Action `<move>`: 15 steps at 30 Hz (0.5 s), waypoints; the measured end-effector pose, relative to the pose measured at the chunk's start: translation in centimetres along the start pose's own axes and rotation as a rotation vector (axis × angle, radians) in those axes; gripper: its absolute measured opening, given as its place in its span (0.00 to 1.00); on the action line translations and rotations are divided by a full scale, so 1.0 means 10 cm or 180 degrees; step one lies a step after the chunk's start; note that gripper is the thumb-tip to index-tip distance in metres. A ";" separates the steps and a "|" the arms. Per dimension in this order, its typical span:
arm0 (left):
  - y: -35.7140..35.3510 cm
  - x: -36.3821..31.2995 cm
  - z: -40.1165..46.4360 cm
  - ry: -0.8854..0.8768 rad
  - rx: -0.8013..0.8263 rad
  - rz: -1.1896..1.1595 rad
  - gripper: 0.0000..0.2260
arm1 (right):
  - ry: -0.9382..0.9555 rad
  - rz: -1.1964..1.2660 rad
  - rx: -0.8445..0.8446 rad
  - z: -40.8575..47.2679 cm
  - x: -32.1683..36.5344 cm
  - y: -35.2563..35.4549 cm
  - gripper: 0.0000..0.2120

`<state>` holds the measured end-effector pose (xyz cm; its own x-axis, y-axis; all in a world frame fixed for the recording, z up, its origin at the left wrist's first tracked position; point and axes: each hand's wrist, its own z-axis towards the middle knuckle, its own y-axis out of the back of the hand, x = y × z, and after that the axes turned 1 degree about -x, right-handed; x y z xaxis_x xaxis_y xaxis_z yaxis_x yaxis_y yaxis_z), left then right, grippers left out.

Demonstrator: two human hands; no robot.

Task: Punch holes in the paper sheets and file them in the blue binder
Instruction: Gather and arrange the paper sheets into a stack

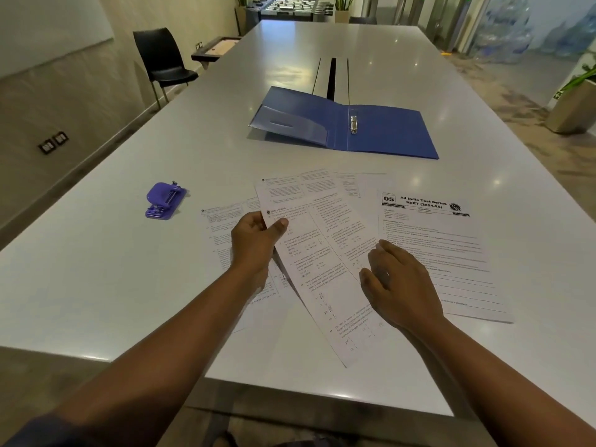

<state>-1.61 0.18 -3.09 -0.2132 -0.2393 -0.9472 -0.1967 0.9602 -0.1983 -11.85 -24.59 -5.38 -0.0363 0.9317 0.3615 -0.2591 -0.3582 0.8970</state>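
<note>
Left hand point(254, 243) pinching top sheet point(325, 272), right hand point(400, 285) relaxed and empty above loose sheets point(432, 250): advisable to square edges on surface point(129, 285) before hole punch point(165, 201).

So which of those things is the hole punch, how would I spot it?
Start at the open blue binder in the middle of the long white table, then look nearer and to the left, past the spread paper sheets. The hole punch sits there alone, a small purple plastic tool with metal parts, the only thing that is not flat.
</note>
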 end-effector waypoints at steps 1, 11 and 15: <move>-0.01 -0.01 -0.04 0.0056 -0.0033 -0.0059 0.09 | -0.0042 0.0028 -0.0023 0.00 0.01 0.00 0.12; -0.01 -0.16 -0.14 -0.0231 0.0118 -0.0169 0.08 | -0.0222 -0.0088 0.0107 0.15 0.01 0.13 0.30; -0.02 -0.28 -0.12 -0.0451 0.0354 -0.0095 0.07 | -0.0583 0.1049 -0.0056 0.42 0.02 0.36 0.28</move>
<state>-2.14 0.51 -0.07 -0.0702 -0.2527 -0.9650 -0.0922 0.9649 -0.2460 -8.72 -25.94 -0.98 0.0523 0.7397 0.6709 -0.2791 -0.6342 0.7210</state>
